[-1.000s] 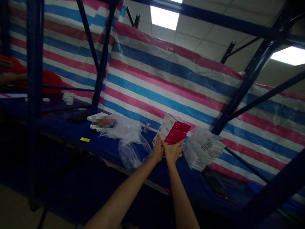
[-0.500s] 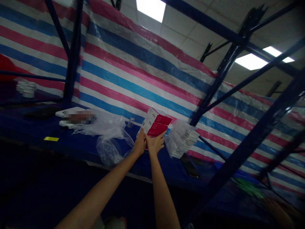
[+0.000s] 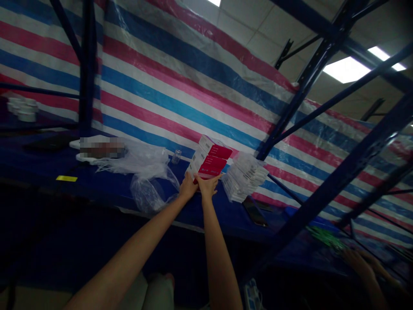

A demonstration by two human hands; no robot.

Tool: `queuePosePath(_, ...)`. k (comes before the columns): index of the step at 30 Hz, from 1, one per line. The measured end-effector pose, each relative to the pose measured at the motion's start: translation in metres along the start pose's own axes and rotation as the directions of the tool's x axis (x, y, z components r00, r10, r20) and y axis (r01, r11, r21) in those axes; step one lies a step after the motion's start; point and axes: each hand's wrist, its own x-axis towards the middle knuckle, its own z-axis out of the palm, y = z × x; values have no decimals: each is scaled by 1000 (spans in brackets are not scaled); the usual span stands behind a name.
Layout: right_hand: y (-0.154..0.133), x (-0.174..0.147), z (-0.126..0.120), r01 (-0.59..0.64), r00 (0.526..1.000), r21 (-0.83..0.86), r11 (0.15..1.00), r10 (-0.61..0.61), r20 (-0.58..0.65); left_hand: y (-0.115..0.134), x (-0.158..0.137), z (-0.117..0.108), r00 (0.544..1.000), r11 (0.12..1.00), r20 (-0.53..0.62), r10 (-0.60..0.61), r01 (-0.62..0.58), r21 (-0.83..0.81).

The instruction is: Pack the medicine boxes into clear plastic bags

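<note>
A stack of red and white cardboard boxes (image 3: 215, 162) stands tilted on the blue shelf, its white label side toward the left. My left hand (image 3: 187, 187) grips the lower left side of the stack. From the right, my right hand (image 3: 207, 187) holds its lower front, thumb on the red face and the other fingers partly hidden. Close by on the right sits a plastic-wrapped pile of white packets (image 3: 247, 175). Left of the boxes are a small clear glass jar (image 3: 176, 156) and crumpled clear plastic bags (image 3: 146, 165).
A dark phone (image 3: 254, 212) lies right of the packets. White containers (image 3: 24, 108) stand far left; a yellow label (image 3: 66, 178) marks the shelf edge. Blue rack posts (image 3: 303, 215) cross the right side. Another person's hands (image 3: 358, 262) are at lower right, near green strands (image 3: 327, 237).
The view has tilted slightly down and shifted. Both hands still hold the boxes, with more of the lower red face showing. The other person's hands have come further into view.
</note>
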Motion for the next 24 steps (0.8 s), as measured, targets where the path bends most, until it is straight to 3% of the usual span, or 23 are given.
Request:
queuePosePath(3,5,-4,4,13,1000,1,1000,-13,1,-2,-4,-3,995,998,95,-40,36,51)
queuePosePath(11,19,-10,18,56,997,-11,998,-57,-46,-7,-4,-4,997,999,77,-18,15,40)
queuePosePath(19,34,0,19,231,958,-145,962,-251,-140,-10,-4,-3,995,997,95,-15,8,77)
queuePosePath(24,40,3,22,266,949,-127,955,-283,-142,-7,-5,-4,995,991,88,-39,28,129)
